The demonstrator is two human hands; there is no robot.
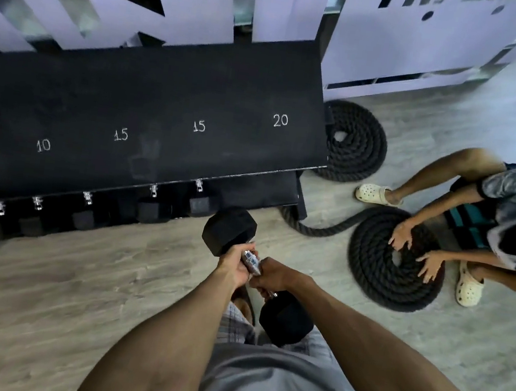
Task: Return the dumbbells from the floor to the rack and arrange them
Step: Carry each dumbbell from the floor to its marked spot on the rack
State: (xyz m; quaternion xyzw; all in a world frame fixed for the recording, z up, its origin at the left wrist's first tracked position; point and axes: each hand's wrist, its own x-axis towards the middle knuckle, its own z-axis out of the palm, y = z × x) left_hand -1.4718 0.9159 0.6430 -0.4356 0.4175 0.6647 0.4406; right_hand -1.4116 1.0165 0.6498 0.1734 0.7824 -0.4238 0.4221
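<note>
I hold one black hex dumbbell (229,231) with a chrome handle in front of me, above the wooden floor. My left hand (236,266) grips the far part of the handle and my right hand (273,277) grips the near part. Its far head points toward the rack; its near head hangs over my legs. The black rack (150,109) stretches across the upper left, its top shelf marked 10, 10, 15, 15, 20. Several dumbbells (149,210) rest on its lower shelf, chrome handles showing under the top shelf's edge.
A person (510,209) crouches at the right, both hands on a coiled black battle rope (371,269). A second coil (352,142) lies by the rack's right end, against the white panel wall. Open wooden floor lies at the lower left.
</note>
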